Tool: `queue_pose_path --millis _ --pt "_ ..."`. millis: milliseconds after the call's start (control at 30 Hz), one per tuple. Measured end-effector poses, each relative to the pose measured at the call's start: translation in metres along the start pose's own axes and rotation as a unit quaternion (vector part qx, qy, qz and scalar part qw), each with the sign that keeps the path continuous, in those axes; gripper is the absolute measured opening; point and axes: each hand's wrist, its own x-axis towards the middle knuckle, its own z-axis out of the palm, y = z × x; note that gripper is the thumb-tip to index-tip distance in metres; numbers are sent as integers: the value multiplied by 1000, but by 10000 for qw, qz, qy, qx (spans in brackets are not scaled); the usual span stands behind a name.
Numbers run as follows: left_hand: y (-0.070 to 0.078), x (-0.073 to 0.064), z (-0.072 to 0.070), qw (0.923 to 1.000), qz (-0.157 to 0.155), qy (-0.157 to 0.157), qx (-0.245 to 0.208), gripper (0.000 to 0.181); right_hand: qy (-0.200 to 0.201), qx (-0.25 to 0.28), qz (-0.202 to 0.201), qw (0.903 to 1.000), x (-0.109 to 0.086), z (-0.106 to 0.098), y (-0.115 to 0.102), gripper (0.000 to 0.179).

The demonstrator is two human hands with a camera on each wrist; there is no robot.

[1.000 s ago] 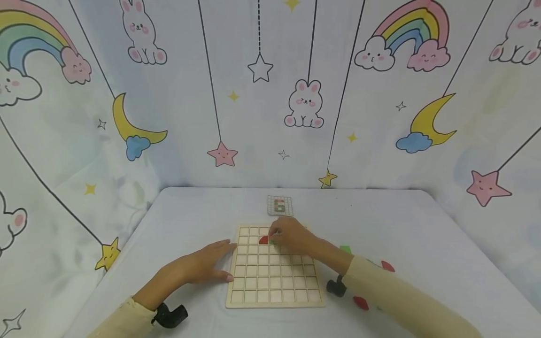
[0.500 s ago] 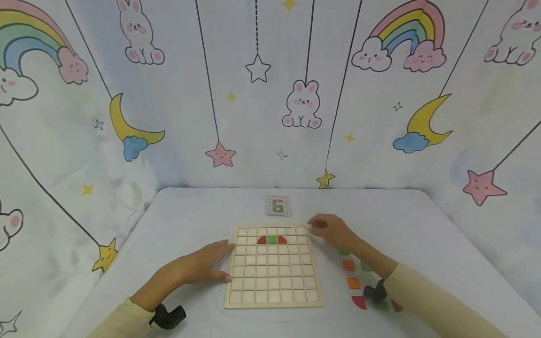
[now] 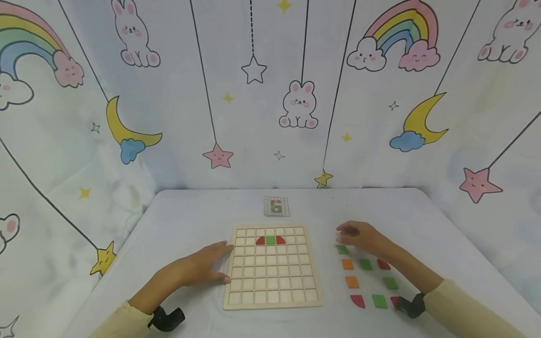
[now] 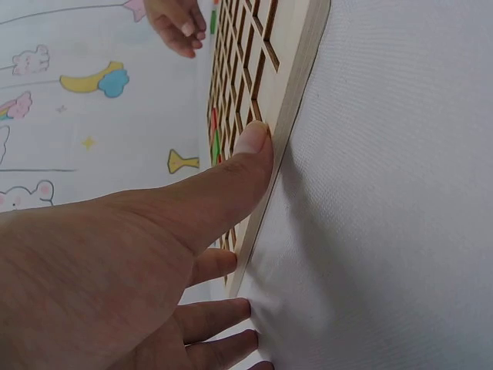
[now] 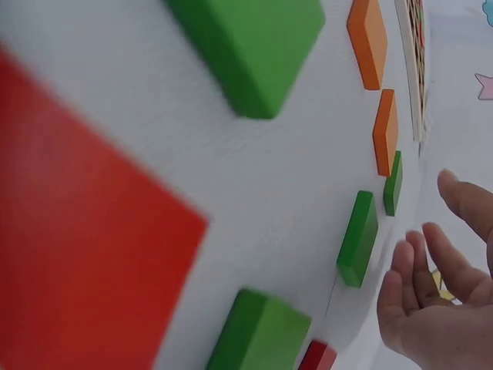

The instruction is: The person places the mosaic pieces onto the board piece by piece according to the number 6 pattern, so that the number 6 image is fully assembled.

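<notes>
A wooden grid board point(image 3: 272, 272) lies on the white table, with a green square tile point(image 3: 270, 240) between two red quarter-round tiles, the left one point(image 3: 260, 241) and the right one point(image 3: 281, 240), in its second row. My left hand point(image 3: 198, 266) rests along the board's left edge, thumb and fingers spread; the left wrist view shows the thumb on the rim. My right hand point(image 3: 359, 235) hovers over the far end of the loose tiles, just above a green square tile point(image 3: 342, 249). In the right wrist view its fingers point(image 5: 454, 266) are loosely bent with nothing between them.
Right of the board lie loose tiles: orange squares point(image 3: 348, 264), several green squares point(image 3: 379, 301) and red quarter-rounds point(image 3: 357, 301). Behind the board is a small pattern card point(image 3: 276, 206) showing a figure like a 6. A printed cloth wall point(image 3: 253, 117) rises behind the table.
My right hand has left the board and moved right, over the loose tiles. The green square it was at now shows in the grid, beside a red quarter-round. The left hand stays.
</notes>
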Motion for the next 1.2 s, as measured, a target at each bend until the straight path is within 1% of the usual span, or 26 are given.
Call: queue_pose_path --millis 67,133,267,333,500,633,767,967,1100,1200 --pt "-1 0 0 10000 31 5 39 89 -40 -46 160 9999 -4 -1 3 48" --pt "-1 0 0 10000 32 -3 65 88 -124 -12 203 9997 -8 -2 5 48" --pt "0 0 -1 10000 51 -11 41 88 -232 9 114 9997 -13 -1 8 48" --pt "1 0 -1 10000 41 -13 38 88 -248 -61 41 9997 -14 0 8 46" --pt "2 -1 -1 10000 10 -22 29 87 -190 -228 49 9995 -15 5 10 38" --pt "2 0 0 10000 27 -18 4 88 -140 -175 -11 9997 -16 8 10 33" --pt "1 0 0 10000 37 -12 14 88 -132 -120 -133 9998 -18 9 11 32" --pt "2 0 0 10000 34 -15 18 88 -99 -132 -137 9998 -19 9 10 29" --pt "3 0 -1 10000 17 -31 3 88 -101 -232 -34 9997 -16 8 10 28" --pt "3 -1 -1 10000 30 -30 12 88 -127 -431 -187 9988 -13 6 10 27"
